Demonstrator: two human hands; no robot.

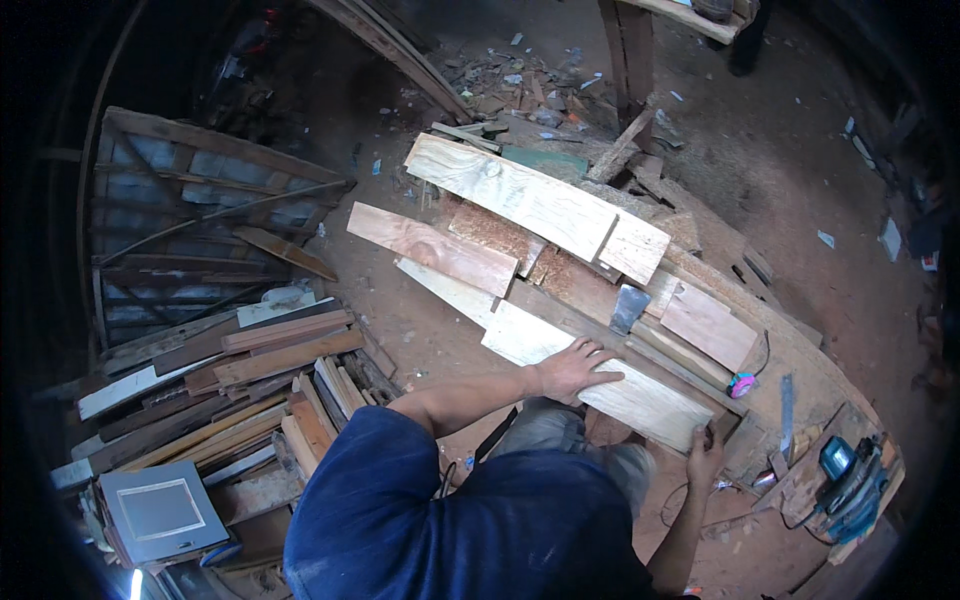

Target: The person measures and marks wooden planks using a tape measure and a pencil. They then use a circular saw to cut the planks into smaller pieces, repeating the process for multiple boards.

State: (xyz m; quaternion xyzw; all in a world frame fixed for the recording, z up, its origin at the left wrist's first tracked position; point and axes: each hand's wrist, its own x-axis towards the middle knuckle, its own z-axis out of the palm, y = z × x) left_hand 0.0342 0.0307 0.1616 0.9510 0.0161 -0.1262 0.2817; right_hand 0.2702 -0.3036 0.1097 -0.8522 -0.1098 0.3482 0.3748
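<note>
A pale wooden board (648, 400) lies slantwise in front of me along the near side of the workbench. My left hand (576, 371) rests on its top face near the middle, fingers spread and holding nothing. At the board's right end, my right hand (706, 456) grips the edge, its fingers partly hidden. Just beyond the board, a grey metal blade-like piece (629, 308) lies on the bench. A pink tape measure (741, 385) sits farther right.
Pale planks (515, 195) and a reddish plank (430, 245) lie across the bench, with a short reddish board (710, 325) to the right. A teal power tool (850, 490) and a metal ruler (786, 412) lie at the right end. Stacked timber (270, 375) fills the left.
</note>
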